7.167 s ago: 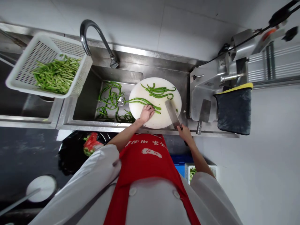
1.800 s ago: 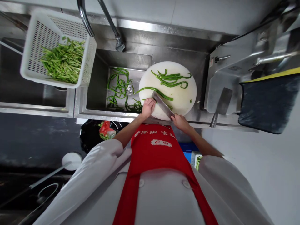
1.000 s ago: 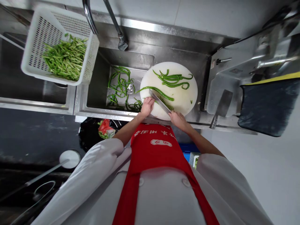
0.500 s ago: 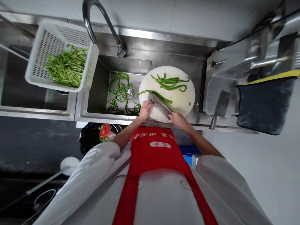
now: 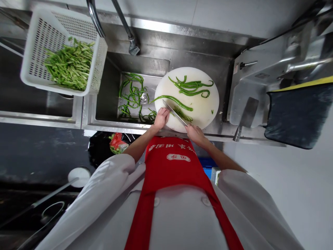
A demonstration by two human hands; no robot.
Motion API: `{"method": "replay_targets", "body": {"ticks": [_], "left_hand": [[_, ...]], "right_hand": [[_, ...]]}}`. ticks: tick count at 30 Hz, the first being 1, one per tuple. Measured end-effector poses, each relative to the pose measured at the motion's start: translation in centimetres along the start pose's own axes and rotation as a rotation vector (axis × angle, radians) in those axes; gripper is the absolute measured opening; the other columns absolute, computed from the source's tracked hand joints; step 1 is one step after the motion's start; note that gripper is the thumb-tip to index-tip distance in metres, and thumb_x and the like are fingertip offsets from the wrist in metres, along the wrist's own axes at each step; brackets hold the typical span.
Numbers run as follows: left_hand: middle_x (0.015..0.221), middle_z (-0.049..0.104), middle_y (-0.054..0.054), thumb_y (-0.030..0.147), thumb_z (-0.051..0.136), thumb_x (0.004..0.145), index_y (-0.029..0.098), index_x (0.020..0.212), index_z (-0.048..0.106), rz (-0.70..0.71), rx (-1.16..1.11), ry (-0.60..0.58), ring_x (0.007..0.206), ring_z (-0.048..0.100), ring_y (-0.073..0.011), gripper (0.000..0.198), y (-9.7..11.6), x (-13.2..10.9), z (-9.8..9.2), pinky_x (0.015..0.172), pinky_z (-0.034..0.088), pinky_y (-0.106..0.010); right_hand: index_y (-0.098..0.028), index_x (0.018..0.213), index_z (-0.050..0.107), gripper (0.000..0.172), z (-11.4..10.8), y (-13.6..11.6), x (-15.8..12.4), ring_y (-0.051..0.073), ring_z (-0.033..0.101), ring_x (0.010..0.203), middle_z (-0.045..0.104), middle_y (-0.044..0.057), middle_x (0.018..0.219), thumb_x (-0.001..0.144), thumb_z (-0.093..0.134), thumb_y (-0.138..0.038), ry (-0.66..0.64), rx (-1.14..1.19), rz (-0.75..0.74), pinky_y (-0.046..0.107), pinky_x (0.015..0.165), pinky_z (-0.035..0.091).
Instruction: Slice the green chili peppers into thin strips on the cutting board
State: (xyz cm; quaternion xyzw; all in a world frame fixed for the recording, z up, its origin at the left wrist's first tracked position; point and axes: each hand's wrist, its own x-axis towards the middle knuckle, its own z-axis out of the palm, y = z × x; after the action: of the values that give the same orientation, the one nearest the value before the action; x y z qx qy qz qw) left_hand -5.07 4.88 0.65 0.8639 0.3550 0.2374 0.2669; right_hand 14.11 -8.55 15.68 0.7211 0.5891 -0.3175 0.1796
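A round white cutting board (image 5: 206, 108) lies under both hands. My right hand (image 5: 195, 134) is closed around the handle of a cleaver (image 5: 176, 113), whose blade slants across the board. Left of the blade, my left hand (image 5: 161, 117) is closed, its curled fingers pressing a green chili pepper mostly hidden beneath them. Thin green shreds (image 5: 183, 114) lie along the blade's right side. Beyond the blade rests one long green pepper (image 5: 179, 102), its tip reaching past the board's left edge. Several more whole peppers (image 5: 191, 86) are grouped at the board's far side.
More long peppers (image 5: 133, 96) lie in the sink basin (image 5: 107, 86) at left. A white perforated basket (image 5: 96, 74) holds cut green strips (image 5: 71, 66). A faucet (image 5: 134, 48) stands behind. On the right are another cleaver (image 5: 248, 113) and a dark cloth (image 5: 296, 116).
The blade has tilted more upright and moved slightly left, uncovering the shreds on its right. My left hand stays beside it. The whole view has shifted a little.
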Motion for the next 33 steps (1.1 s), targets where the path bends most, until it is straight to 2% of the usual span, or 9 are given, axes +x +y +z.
{"method": "replay_targets", "body": {"ticks": [7, 15, 22, 29, 33], "left_hand": [[0.106, 0.062, -0.012, 0.025, 0.039, 0.102, 0.018, 0.105, 0.066, 0.014, 0.002, 0.008, 0.103, 0.054, -0.024, 0.028, 0.0, -0.1, 0.1, 0.096, 0.048, -0.042], [0.106, 0.062, -0.01, 0.031, 0.039, 0.104, 0.02, 0.105, 0.065, -0.009, 0.004, 0.102, 0.105, 0.056, -0.0215, 0.028, -1.8, -0.1, -0.8, 0.096, 0.05, -0.04], [0.106, 0.062, -0.011, 0.029, 0.04, 0.103, 0.018, 0.107, 0.065, 0.03, -0.017, 0.043, 0.105, 0.054, -0.0226, 0.027, -1.7, 0.5, -0.8, 0.096, 0.05, -0.041], [0.106, 0.06, -0.011, 0.027, 0.04, 0.102, 0.019, 0.104, 0.065, 0.024, -0.013, 0.011, 0.105, 0.053, -0.0237, 0.026, -1.6, 0.4, -0.9, 0.097, 0.049, -0.041], [0.107, 0.06, -0.011, 0.026, 0.039, 0.102, 0.019, 0.105, 0.064, 0.041, -0.003, 0.013, 0.106, 0.053, -0.0233, 0.026, -1.7, 0.3, -0.8, 0.097, 0.049, -0.041]], "right_hand": [[-0.012, 0.119, 0.062, 0.041, -0.4, 1.8, -0.3, 0.027, 0.069, 0.103, 0.072, 0.018, 0.106, 0.108, 0.032, -0.037, 0.0, 0.036, -0.039, 0.031, 0.088, 0.047], [-0.011, 0.118, 0.062, 0.043, 0.8, 0.5, 0.9, 0.026, 0.069, 0.105, 0.072, 0.019, 0.109, 0.108, 0.03, -0.038, 0.0, 0.065, -0.016, 0.03, 0.09, 0.047], [-0.012, 0.118, 0.062, 0.041, 0.3, -0.2, 1.4, 0.027, 0.068, 0.106, 0.072, 0.019, 0.111, 0.108, 0.03, -0.036, 0.026, 0.086, -0.001, 0.031, 0.089, 0.047], [-0.012, 0.119, 0.062, 0.044, -0.2, 0.3, -0.1, 0.028, 0.069, 0.102, 0.072, 0.019, 0.107, 0.108, 0.028, -0.038, 0.035, 0.051, -0.011, 0.031, 0.088, 0.047], [-0.012, 0.116, 0.063, 0.042, -0.1, -0.6, 0.8, 0.027, 0.068, 0.104, 0.071, 0.019, 0.11, 0.108, 0.029, -0.035, 0.037, 0.077, -0.038, 0.03, 0.087, 0.047]]}}
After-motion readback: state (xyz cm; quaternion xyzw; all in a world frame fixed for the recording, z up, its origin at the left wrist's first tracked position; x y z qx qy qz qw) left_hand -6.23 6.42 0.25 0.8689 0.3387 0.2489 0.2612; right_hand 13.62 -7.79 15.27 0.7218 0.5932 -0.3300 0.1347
